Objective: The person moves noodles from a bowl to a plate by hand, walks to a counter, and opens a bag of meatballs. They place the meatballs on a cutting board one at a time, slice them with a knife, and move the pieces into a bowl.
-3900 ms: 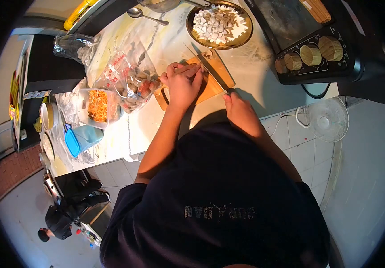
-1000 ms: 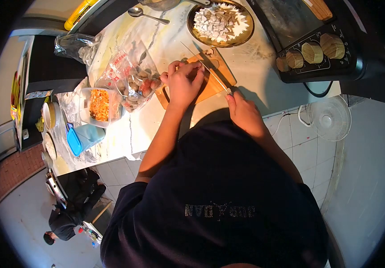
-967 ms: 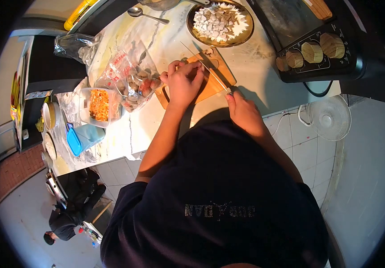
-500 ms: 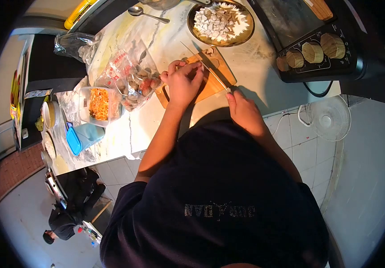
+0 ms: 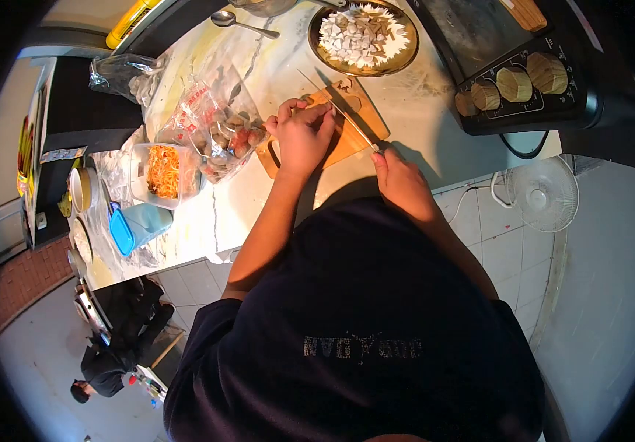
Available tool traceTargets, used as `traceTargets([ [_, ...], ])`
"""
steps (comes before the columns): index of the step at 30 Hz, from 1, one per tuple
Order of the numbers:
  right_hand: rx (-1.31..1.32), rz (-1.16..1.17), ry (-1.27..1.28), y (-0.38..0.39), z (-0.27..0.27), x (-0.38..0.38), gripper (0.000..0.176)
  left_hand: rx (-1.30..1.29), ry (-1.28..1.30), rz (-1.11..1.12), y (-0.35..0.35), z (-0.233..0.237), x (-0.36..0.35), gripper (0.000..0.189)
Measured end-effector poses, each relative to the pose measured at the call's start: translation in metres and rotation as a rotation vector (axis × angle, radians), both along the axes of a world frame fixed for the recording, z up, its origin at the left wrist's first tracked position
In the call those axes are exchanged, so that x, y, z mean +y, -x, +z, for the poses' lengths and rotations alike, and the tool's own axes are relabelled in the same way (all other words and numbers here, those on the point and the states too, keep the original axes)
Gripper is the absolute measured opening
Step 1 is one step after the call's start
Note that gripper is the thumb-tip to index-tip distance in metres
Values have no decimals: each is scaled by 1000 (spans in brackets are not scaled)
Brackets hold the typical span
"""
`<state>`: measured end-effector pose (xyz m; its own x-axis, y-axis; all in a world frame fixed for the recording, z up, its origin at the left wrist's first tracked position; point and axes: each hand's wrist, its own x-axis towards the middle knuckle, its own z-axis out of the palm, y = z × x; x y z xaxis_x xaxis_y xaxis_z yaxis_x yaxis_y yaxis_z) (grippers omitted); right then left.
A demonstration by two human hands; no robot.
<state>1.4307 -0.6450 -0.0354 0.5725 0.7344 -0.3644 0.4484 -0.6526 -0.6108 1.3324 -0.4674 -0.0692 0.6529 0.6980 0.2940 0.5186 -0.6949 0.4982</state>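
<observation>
Holding a knife (image 5: 354,127) in the right hand (image 5: 398,180), left hand (image 5: 301,140) curled on board (image 5: 347,149); bowl (image 5: 316,53) holds white cubes (image 5: 361,33).

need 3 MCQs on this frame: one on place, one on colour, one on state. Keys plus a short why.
1. Where is the plate of cut white pieces relative to the cutting board?
A) beyond it, farther from the person
B) on the floor
C) under the board

2. What colour is the lid by the pale tub at the counter's left?
A) blue
B) red
C) black

3. The right hand is:
A) open and empty
B) gripping the knife
C) holding a spoon

Key:
1. A, the plate sits on the counter past the board's far end.
2. A, the lid is bright blue.
3. B, the blade runs from the closed hand across the board.
</observation>
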Motion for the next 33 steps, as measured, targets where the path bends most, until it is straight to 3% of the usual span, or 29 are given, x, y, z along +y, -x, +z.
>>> traceTargets([
  [33,-65,-11,16,4,-7,3,42,17,-14,13,-1,1,-1,19],
])
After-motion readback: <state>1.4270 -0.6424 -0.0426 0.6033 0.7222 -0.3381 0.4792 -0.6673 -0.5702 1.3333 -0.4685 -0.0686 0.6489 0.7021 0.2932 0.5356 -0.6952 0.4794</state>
